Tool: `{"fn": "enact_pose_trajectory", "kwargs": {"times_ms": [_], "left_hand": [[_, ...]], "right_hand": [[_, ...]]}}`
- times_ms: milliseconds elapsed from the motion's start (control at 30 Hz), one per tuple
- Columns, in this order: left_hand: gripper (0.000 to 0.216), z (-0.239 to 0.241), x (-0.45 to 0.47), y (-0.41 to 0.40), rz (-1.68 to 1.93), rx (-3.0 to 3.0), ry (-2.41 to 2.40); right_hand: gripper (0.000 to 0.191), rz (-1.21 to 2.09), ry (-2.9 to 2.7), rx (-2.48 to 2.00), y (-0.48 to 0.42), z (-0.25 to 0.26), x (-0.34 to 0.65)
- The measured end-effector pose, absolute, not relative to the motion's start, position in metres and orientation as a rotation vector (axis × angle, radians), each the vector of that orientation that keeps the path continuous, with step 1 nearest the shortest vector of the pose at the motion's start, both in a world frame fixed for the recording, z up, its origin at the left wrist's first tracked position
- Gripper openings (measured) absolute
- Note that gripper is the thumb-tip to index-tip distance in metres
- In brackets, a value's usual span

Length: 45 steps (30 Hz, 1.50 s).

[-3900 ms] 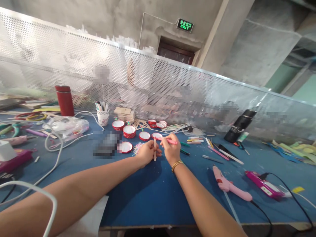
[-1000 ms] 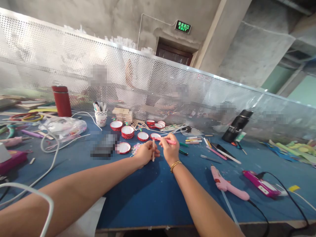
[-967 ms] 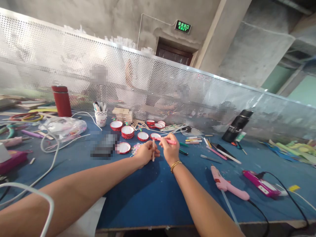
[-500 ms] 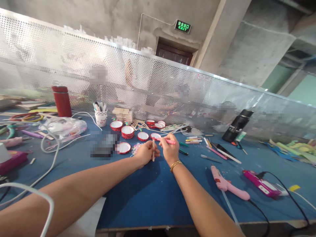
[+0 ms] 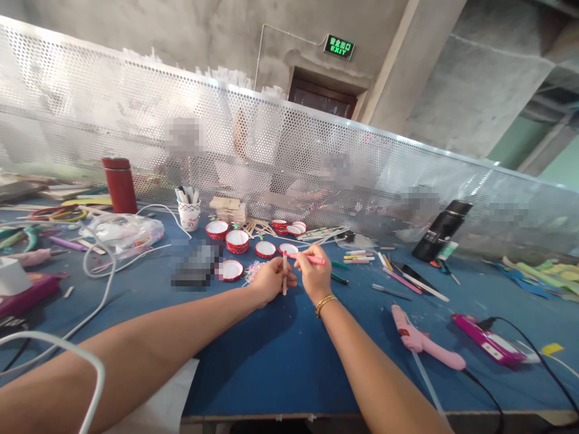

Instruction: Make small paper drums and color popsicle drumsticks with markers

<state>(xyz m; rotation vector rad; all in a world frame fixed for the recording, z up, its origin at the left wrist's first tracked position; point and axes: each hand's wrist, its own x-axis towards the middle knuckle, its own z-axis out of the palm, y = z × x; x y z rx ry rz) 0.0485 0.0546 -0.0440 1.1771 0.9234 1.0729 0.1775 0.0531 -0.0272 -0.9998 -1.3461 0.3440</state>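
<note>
My left hand [image 5: 268, 280] pinches a pale wooden stick [image 5: 284, 272] and holds it upright over the blue table [image 5: 280, 355]. My right hand [image 5: 314, 276], with a gold bracelet at the wrist, grips a pink marker [image 5: 311, 258] whose tip meets the upper part of the stick. Both hands are closed and almost touch each other. Several small red-rimmed round drums [image 5: 237, 241] lie just beyond the hands.
A pink glue gun [image 5: 423, 340] and a magenta tool [image 5: 488, 346] with cords lie at right. Loose markers [image 5: 398, 280] and a black flask [image 5: 441, 231] sit beyond. At left are white cables [image 5: 97, 283], a plastic bag [image 5: 122, 232], a red flask [image 5: 119, 184] and a pen cup [image 5: 189, 212]. A perforated metal screen [image 5: 316, 175] backs the table.
Both hands keep the same grip and place on the stick and marker. Only the camera view has shifted slightly.
</note>
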Motion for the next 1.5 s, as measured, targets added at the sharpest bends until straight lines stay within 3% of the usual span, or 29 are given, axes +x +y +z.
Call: {"fn": "enact_pose_trajectory", "kwargs": {"times_ms": [500,1500], "left_hand": [[0.021,-0.0371,0.0504,0.0501,1.061,1.162,0.963],[0.017,-0.0401,0.0505,0.0527,1.072,1.139,0.922]], "right_hand": [[0.02,0.315,-1.323,-1.009,0.0547,-0.0285,0.1785],[0.02,0.29,-1.366,-1.022,0.0533,-0.0278,0.1787]]}}
